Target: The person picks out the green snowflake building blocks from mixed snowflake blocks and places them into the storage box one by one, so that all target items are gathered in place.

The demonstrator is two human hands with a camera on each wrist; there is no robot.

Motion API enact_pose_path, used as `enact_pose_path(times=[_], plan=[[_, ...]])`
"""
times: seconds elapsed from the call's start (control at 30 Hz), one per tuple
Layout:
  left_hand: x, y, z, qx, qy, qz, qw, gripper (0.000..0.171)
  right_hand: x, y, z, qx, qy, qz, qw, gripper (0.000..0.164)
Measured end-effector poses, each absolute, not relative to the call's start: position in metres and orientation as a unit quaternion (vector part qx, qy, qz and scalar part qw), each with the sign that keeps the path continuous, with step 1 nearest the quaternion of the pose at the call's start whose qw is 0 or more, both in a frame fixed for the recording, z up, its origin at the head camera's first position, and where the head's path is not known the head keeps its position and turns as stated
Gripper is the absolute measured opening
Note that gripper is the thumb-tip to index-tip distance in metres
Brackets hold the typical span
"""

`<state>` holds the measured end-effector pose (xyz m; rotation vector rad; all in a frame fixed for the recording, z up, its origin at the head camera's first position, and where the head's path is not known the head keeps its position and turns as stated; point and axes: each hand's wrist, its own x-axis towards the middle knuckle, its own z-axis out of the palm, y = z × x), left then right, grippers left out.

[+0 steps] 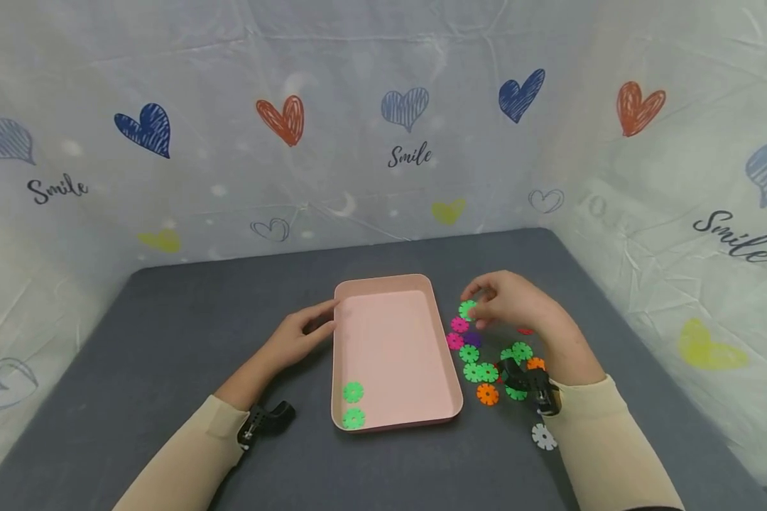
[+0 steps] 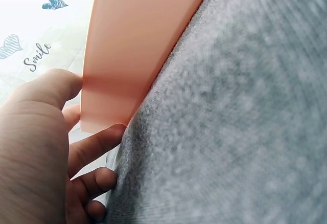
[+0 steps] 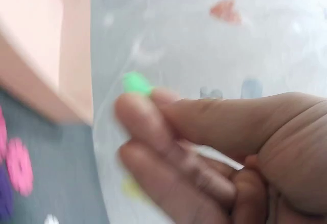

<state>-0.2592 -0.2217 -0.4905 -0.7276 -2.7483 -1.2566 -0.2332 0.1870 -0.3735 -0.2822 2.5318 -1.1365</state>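
My right hand (image 1: 514, 301) pinches a green notched plastic disc (image 1: 466, 309) between thumb and finger, to the right of a pink tray (image 1: 393, 284). The right wrist view shows just a blurred part of this green disc (image 3: 137, 83) beyond the fingertips. With its fingers spread, my left hand (image 1: 297, 337) touches the tray's left edge. The left wrist view has the thumb and fingers against the tray's outer wall (image 2: 138, 35). Two green discs, an upper one (image 1: 354, 392) and a lower one (image 1: 354, 418), lie in the tray's near left corner.
Right of the tray lie several loose discs, among them a pink disc (image 1: 455, 341), a purple disc (image 1: 472, 339), an orange disc (image 1: 488, 394) and a white disc (image 1: 543, 436). The grey tabletop (image 1: 230, 305) meets a printed curtain (image 1: 345, 177) behind.
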Motion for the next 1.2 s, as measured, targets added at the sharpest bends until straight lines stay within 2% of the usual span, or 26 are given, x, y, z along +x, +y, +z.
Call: enact_pose_path(times=[0.13,0.3,0.63,0.97,1.2], plan=[[-0.259,-0.221,-0.491,-0.231,-0.885,-0.404,0.016,0.053,-0.226,0.161,-0.370,-0.140,0.862,-0.464,0.153,0.036],[-0.260,-0.221,-0.490,-0.229,-0.886,-0.403,0.019,0.053,-0.214,0.117,-0.373,-0.182,0.852,-0.471,0.142,0.040],[-0.260,-0.220,-0.490,-0.232,-0.884,-0.406,0.017,0.051,-0.209,0.046,-0.397,-0.262,0.874,-0.384,0.146,0.028],[-0.261,-0.222,-0.489,-0.235,-0.885,-0.402,0.024,0.051,-0.220,0.005,-0.409,-0.249,0.918,-0.271,0.148,0.024],[-0.261,-0.222,-0.491,-0.234,-0.886,-0.401,0.018,0.052,-0.218,-0.014,-0.409,-0.259,0.938,-0.160,0.164,0.013]])
